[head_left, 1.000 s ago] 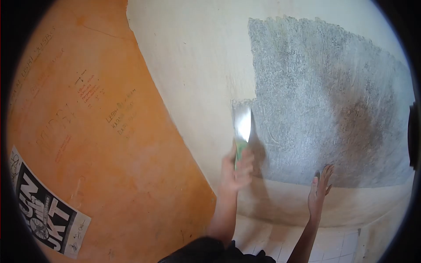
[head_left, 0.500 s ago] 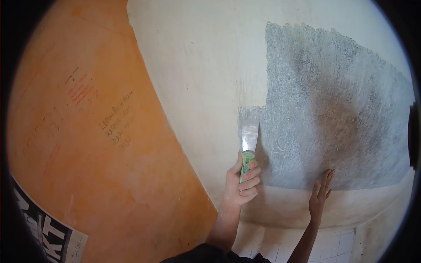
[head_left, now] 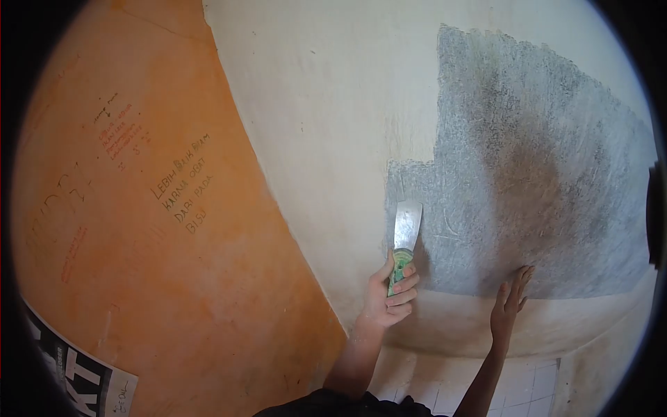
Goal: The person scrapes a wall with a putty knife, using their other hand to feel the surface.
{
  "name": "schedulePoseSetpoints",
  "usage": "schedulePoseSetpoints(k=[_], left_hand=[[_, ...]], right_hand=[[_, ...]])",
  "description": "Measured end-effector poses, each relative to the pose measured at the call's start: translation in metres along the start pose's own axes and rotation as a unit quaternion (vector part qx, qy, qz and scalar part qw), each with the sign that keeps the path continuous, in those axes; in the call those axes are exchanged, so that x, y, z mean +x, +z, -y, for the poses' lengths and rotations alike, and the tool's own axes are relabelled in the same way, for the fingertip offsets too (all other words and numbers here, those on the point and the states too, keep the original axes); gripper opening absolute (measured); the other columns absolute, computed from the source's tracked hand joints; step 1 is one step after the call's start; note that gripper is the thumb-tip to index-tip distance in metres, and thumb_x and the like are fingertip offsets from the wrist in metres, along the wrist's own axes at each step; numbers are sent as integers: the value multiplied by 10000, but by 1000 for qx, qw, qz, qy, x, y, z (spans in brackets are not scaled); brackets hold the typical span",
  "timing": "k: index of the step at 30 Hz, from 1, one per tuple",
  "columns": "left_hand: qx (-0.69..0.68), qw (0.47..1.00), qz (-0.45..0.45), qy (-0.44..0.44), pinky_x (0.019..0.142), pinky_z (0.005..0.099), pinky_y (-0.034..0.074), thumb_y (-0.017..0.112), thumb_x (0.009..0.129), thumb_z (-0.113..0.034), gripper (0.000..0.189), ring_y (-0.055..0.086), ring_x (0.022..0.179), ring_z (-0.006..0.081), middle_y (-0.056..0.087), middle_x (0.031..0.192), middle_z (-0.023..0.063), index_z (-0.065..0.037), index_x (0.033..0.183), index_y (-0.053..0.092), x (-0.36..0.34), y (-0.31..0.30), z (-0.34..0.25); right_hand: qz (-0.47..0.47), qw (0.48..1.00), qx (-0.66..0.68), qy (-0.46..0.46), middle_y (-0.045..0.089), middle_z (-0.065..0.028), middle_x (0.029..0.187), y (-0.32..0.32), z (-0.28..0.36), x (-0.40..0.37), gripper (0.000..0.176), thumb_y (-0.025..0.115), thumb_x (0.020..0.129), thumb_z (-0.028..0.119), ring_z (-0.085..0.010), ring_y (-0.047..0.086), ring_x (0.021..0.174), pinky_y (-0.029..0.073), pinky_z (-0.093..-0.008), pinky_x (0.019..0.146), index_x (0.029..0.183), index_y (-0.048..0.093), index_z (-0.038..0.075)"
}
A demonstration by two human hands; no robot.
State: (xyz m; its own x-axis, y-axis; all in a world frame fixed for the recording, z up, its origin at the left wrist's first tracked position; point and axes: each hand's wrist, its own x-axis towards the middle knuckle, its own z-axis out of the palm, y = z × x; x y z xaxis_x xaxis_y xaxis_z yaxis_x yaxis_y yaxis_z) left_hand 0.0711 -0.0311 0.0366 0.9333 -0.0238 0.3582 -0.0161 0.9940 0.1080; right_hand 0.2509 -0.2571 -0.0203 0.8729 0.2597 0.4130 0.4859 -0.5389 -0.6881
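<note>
My left hand (head_left: 394, 295) is wrapped round the green handle of a putty knife (head_left: 408, 228), its palm side turned toward me. The metal blade points up and overlaps the lower left part of a rough grey patch (head_left: 479, 174) on the wall. Below the blade's tip, the handle's end disappears into my fingers. My right hand (head_left: 511, 300) is open, fingers stretched upward over the bottom edge of the grey patch, and holds nothing.
Cream-painted wall (head_left: 333, 118) surrounds the grey patch. To the left is an orange wall (head_left: 243, 299) with handwriting on it. A black-and-white printed sheet (head_left: 90, 382) shows at lower left, and white tiles (head_left: 517, 393) lie at the bottom.
The putty knife has moved down the grey patch, and its blade now tilts to the right. The view has shifted slightly. My right hand stays near the patch's bottom edge.
</note>
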Motion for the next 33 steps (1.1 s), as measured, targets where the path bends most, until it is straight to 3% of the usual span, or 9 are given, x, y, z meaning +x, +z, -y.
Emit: schedulePoseSetpoints(k=[4, 8, 11, 13, 16, 23, 28, 30, 33], left_hand=[[20, 1000, -11, 9, 319, 233, 249, 334, 1004, -563, 550, 337, 398, 87, 410, 606, -3, -55, 929, 529, 23, 46, -25], [199, 978, 12, 68, 368, 232, 278, 300, 1008, -577, 566, 343, 417, 84, 433, 635, -10, -72, 911, 539, 46, 72, -38], [539, 788, -190, 230, 541, 215, 370, 276, 1027, -554, 582, 443, 551, 84, 478, 654, -10, -70, 925, 582, 35, 48, -8], [584, 749, -206, 233, 735, 258, 420, 278, 1047, -500, 570, 523, 753, 139, 517, 764, 33, -30, 961, 590, 17, -5, 10], [649, 650, -272, 287, 875, 318, 421, 297, 1060, -431, 529, 535, 897, 205, 542, 912, 82, 10, 1009, 585, -1, -62, 34], [730, 604, -194, 252, 977, 342, 395, 357, 1059, -319, 411, 528, 1068, 262, 556, 1116, 137, 21, 1100, 584, -38, -84, -3], [746, 387, -318, 440, 1067, 426, 328, 460, 1018, -294, 403, 439, 1240, 330, 454, 1333, 216, 39, 1231, 536, -91, -78, -67], [808, 200, -367, 415, 1116, 496, 257, 447, 1017, -336, 578, 307, 1355, 423, 294, 1457, 306, 71, 1414, 344, -97, -72, -81], [824, 282, -346, 349, 1149, 542, 153, 434, 1014, -381, 747, 93, 1428, 499, 35, 1521, 376, 86, 1491, 99, -93, -77, -89]], right_hand=[[-16, 1000, -3, -4, 76, -98, 1626, 2, 10, -3, 608, 347, 1038, 432, -278, 79, 1497, 51, -561, 1158, 1553, 176, 156], [-101, 982, 138, -86, 349, -186, 1505, 15, 39, -19, 514, 468, 1022, 286, -300, 319, 1407, 247, -420, 1135, 1453, 372, 24], [27, 965, 248, -85, 594, -178, 1238, 36, 68, -44, 344, 530, 989, 156, -275, 568, 1151, 421, -392, 1006, 1292, 524, -6], [51, 930, 287, -225, 616, -155, 1173, 69, 80, -61, 323, 527, 986, 136, -232, 600, 1058, 458, -345, 931, 1273, 529, -12], [201, 908, 361, -71, 612, -137, 1162, 104, 101, -76, 328, 528, 990, 153, -218, 592, 1056, 462, -327, 902, 1273, 527, -11], [179, 865, 468, -10, 609, -79, 1019, 136, 102, -96, 318, 487, 1020, 207, -152, 606, 831, 486, -285, 720, 1259, 518, -1], [211, 835, 505, 62, 475, 39, 677, 113, 127, -99, 216, 463, 1031, 215, -27, 418, 516, 328, -215, 456, 1114, 553, 37], [200, 852, 479, 71, 466, 44, 647, 109, 134, -97, 220, 468, 1029, 218, -31, 413, 517, 331, -223, 463, 1087, 561, 28], [169, 895, 409, 50, 463, 46, 619, 102, 157, -82, 244, 475, 1027, 233, -35, 401, 518, 323, -234, 470, 1025, 576, 11]])
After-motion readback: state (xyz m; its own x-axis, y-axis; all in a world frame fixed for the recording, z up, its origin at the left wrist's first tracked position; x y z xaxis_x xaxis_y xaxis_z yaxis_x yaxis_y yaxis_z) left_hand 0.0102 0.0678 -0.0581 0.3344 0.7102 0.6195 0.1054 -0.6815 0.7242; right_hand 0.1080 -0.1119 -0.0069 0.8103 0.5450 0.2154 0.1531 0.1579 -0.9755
